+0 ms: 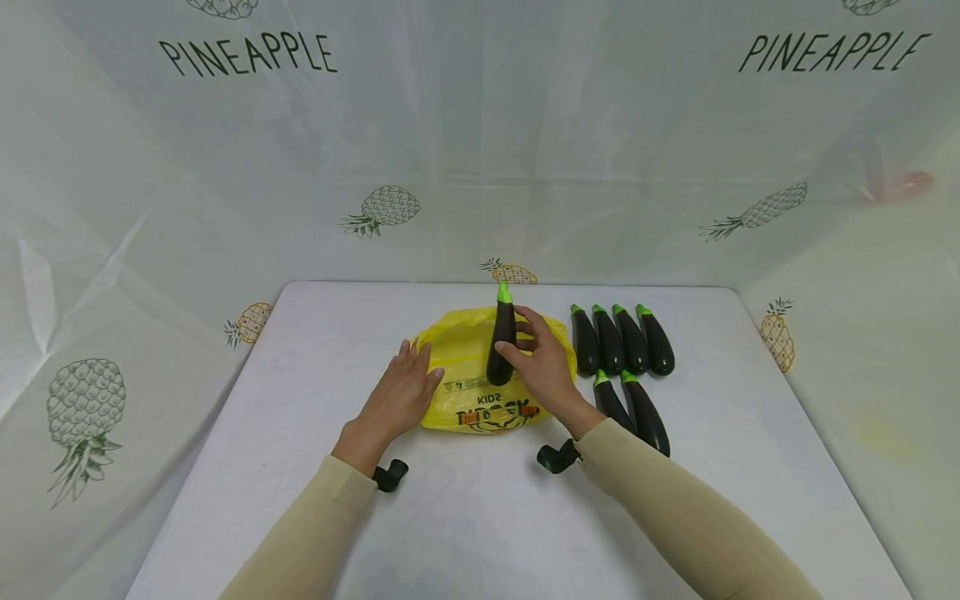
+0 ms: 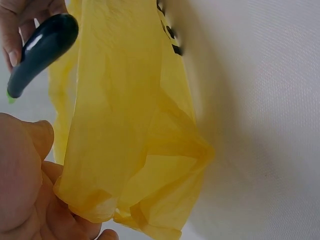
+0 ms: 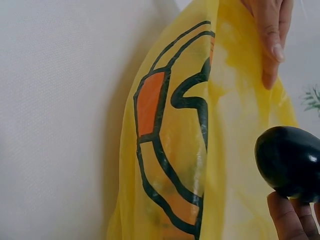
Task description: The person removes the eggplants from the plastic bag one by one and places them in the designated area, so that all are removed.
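My right hand pinches a dark eggplant with a bright green stem, holding it roughly upright over a yellow plastic bag. Glossy and rounded, the eggplant's lower end shows in the right wrist view. At the bag's left edge lies my left hand, its fingers fairly straight and touching the plastic. From the left wrist, the bag's side hangs over those fingers, while the thumb stands apart from it. Part of the left fingers is hidden behind the bag.
Right of the bag, several eggplants lie side by side in a back row. Two more eggplants lie in front, partly behind the right forearm. The white table meets a pineapple-print sheet at the back.
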`<state>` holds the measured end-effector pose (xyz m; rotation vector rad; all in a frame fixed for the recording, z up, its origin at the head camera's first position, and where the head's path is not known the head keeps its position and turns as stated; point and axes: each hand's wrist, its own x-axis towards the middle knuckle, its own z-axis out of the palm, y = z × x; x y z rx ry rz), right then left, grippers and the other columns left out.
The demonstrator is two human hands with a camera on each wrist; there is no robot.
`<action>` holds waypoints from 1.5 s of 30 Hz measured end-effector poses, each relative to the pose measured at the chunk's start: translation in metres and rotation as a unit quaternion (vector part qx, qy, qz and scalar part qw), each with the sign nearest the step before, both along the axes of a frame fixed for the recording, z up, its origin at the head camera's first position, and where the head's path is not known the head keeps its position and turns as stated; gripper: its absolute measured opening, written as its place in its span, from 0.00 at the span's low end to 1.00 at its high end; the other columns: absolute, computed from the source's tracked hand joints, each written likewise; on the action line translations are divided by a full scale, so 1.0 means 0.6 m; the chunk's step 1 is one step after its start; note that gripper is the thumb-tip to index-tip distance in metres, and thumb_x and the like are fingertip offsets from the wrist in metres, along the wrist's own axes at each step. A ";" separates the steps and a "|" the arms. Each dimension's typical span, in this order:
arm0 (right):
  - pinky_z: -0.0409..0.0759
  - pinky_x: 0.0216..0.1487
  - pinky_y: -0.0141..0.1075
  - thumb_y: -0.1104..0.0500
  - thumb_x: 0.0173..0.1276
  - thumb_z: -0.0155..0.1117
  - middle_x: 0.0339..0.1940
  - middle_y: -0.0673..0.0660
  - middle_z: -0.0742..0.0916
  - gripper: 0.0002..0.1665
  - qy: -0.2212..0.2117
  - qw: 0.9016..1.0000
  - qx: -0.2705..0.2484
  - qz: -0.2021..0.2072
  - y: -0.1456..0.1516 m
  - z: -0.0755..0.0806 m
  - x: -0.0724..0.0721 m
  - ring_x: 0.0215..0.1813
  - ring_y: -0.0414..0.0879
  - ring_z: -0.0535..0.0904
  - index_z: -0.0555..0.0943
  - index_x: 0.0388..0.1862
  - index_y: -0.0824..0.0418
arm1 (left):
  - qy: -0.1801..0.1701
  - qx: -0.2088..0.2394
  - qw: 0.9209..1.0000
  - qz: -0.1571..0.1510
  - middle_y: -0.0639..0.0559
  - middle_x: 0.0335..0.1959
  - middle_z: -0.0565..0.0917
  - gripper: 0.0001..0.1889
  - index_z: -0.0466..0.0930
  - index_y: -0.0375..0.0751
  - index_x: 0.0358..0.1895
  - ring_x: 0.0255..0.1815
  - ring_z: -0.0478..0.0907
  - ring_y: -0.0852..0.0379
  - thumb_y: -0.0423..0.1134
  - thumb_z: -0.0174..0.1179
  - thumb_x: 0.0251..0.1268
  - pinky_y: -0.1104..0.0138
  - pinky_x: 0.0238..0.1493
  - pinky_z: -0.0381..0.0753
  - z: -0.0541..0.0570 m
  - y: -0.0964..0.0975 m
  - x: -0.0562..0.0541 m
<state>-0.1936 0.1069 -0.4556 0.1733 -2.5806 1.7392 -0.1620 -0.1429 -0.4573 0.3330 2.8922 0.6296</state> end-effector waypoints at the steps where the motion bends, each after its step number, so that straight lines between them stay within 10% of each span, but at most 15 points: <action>1: 0.90 0.56 0.51 0.53 0.76 0.71 0.70 0.59 0.81 0.40 0.001 1.000 0.000 0.001 0.001 0.002 0.001 0.64 0.58 0.85 0.66 0.82 0.39 | -0.001 0.001 1.000 -0.001 0.30 0.84 0.55 0.36 0.49 0.28 0.84 0.88 0.39 0.36 0.52 0.40 0.90 0.44 0.86 0.46 0.000 0.000 0.000; 45: 0.89 0.57 0.54 0.52 0.77 0.70 0.70 0.63 0.81 0.39 -0.003 0.999 0.052 -0.016 0.062 0.045 0.006 0.64 0.60 0.84 0.66 0.83 0.43 | 0.029 -0.041 0.999 -0.001 0.31 0.84 0.56 0.34 0.53 0.29 0.84 0.88 0.41 0.37 0.51 0.42 0.89 0.44 0.86 0.47 -0.009 -0.003 -0.001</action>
